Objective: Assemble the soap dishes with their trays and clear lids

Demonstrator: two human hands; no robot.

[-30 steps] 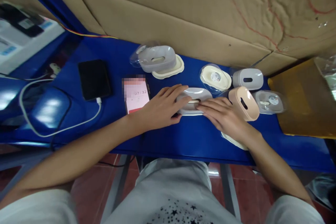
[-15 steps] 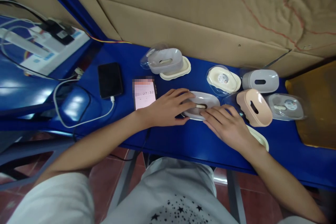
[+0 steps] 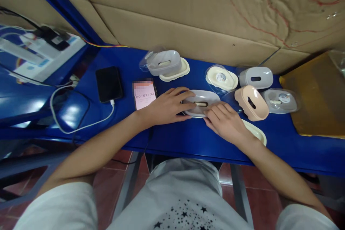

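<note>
On the blue tabletop (image 3: 172, 142), between a lit phone (image 3: 145, 95) and a peach box (image 3: 260, 105), a grey slotted box (image 3: 204, 96) is braced from both ends — probably so it won't slide. The left hand (image 3: 168, 106) holds its left end, fingers parted; the right hand (image 3: 225, 120) touches its near-right edge, fingers bunched (whether pinching, I can't tell).

A phone (image 3: 146, 102) reads 00:07:32. Left of it sit 1 black device (image 3: 108, 83) and, farther, 1 power strip (image 3: 57, 57); behind the phone, cardboard (image 3: 167, 18).

The desk (image 3: 172, 139) is viewed from close above by a single head-worn camera, aimed forward and down.
</note>
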